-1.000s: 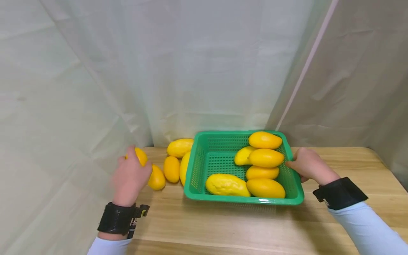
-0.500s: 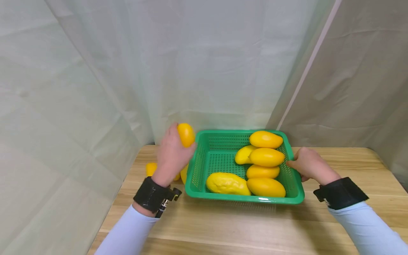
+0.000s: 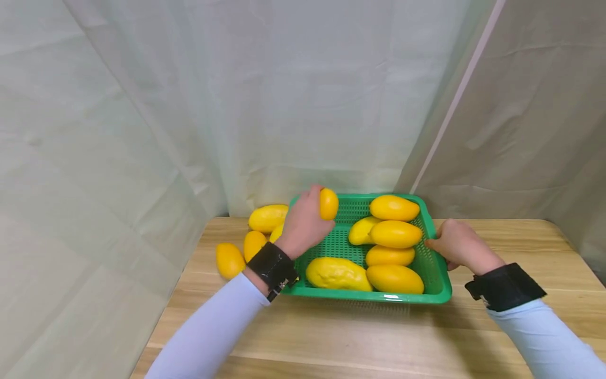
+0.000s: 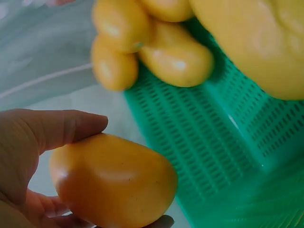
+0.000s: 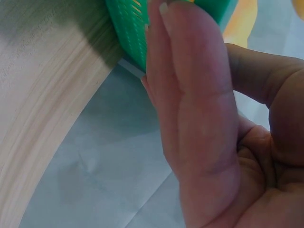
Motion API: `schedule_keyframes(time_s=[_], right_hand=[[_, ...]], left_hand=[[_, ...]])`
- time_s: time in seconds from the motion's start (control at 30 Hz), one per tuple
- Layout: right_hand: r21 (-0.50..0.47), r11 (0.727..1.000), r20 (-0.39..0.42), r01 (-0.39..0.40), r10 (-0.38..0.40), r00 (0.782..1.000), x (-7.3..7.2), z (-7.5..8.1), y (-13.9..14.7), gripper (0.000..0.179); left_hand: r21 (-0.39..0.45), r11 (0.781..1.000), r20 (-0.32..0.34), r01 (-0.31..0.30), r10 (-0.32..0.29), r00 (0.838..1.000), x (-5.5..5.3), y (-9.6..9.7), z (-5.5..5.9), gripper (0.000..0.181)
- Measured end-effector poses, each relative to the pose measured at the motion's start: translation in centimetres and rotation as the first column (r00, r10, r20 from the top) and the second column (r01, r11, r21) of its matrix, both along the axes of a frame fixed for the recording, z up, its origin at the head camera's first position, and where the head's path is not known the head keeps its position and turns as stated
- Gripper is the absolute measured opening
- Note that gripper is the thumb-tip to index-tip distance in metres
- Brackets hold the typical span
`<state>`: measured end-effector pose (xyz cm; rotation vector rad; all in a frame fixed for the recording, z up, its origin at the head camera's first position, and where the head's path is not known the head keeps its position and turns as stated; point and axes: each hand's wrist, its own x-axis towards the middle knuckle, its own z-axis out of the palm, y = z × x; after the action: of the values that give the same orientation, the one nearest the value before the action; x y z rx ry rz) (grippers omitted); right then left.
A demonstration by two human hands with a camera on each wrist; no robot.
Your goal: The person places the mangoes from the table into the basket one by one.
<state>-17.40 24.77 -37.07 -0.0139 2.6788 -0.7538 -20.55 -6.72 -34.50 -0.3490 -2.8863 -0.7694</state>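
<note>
My left hand grips a smooth orange-yellow mango above the left part of a green plastic basket. The left wrist view shows thumb and fingers round this mango. Several smooth mangoes lie stacked along the basket's right side. Near its front wall lies a larger, lumpy yellow fruit. My right hand holds the basket's right rim, its thumb over the edge. In the right wrist view its fingers lie along the outer wall.
Left of the basket, more yellow fruits lie on the wooden table, among them a mango and a longer fruit. A pale curtain hangs behind the table and along its left side.
My left hand has picked up the mango at the left and carried it right, over the basket. The right hand and the basket stay in place.
</note>
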Motion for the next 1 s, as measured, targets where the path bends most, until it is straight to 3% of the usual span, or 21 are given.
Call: schedule_keyframes(time_s=[0.17, 0.33, 0.43, 0.57, 0.83, 1.0], right_hand=[[0.001, 1.0, 0.001, -0.002, 0.002, 1.0, 0.0, 0.1, 0.0, 0.029], [0.009, 1.0, 0.005, -0.001, 0.001, 1.0, 0.1, 0.0, 0.0, 0.029], [0.011, 1.0, 0.008, -0.005, 0.005, 1.0, 0.1, 0.0, 0.0, 0.029], [0.014, 1.0, 0.006, -0.002, 0.002, 1.0, 0.2, 0.2, 0.0, 0.029], [0.017, 1.0, 0.006, 0.0, 0.0, 1.0, 0.2, 0.3, 0.0, 0.029], [0.018, 1.0, 0.008, -0.004, 0.004, 1.0, 0.3, 0.1, -0.1, 0.03]], left_hand=[[-0.182, 0.983, 0.034, 0.04, -0.035, 0.999, -0.3, 1.6, -1.0, 0.073], [-0.336, 0.938, 0.111, 0.09, -0.056, 0.992, -0.4, 2.7, -2.1, 0.076], [-0.358, 0.923, 0.204, 0.143, -0.072, 0.976, -0.4, 3.1, -2.7, 0.079], [-0.336, 0.918, 0.299, 0.209, -0.107, 0.948, -0.4, 3.4, -2.9, 0.082], [-0.332, 0.894, 0.392, 0.301, -0.159, 0.906, -0.6, 3.7, -3.0, 0.086], [-0.328, 0.863, 0.44, 0.385, -0.221, 0.87, -0.8, 3.6, -3.8, 0.083]])
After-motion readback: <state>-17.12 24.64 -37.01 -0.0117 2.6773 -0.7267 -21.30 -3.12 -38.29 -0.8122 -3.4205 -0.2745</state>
